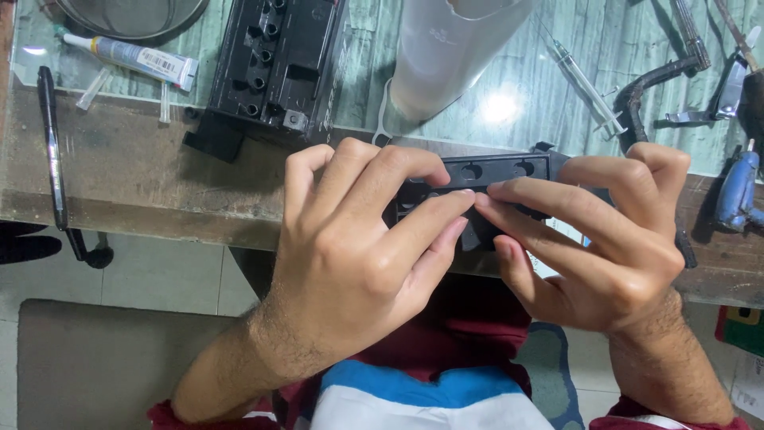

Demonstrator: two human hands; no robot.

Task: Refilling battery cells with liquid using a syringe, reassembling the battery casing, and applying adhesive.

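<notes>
Both hands are closed around one narrow black plastic part (pixel 493 171), which is held at the centre of the frame, just over the near edge of the workbench (pixel 143 175). By the left hand (pixel 358 255) the part's left end is covered: the fingers are curled over its top, and the index finger (pixel 434 215) is stretched out along its front face. By the right hand (pixel 597 239) the right end is gripped, with the fingers laid across the front and the thumb tucked beneath. The tips of the two index fingers are brought together at the middle of the part, touching or very nearly so. Two round holes can be seen in the part's upper strip, between the hands; the rest of it is hidden behind the fingers.

Just above the left hand, a larger black plastic housing (pixel 274 64) with rows of round sockets is lying on the glass top. Beside it, at upper centre, a translucent white container (pixel 450 52) is seen, tilted. In the upper left corner a small glue tube (pixel 131 57) is placed below the rim of a metal bowl (pixel 131 20). Along the left edge a long black rod-like tool (pixel 52 151) is laid. At upper right a syringe (pixel 589 80) is lying on the glass, with dark pliers (pixel 664 76) next to it and a blue-handled tool (pixel 736 191) at the right edge.
</notes>
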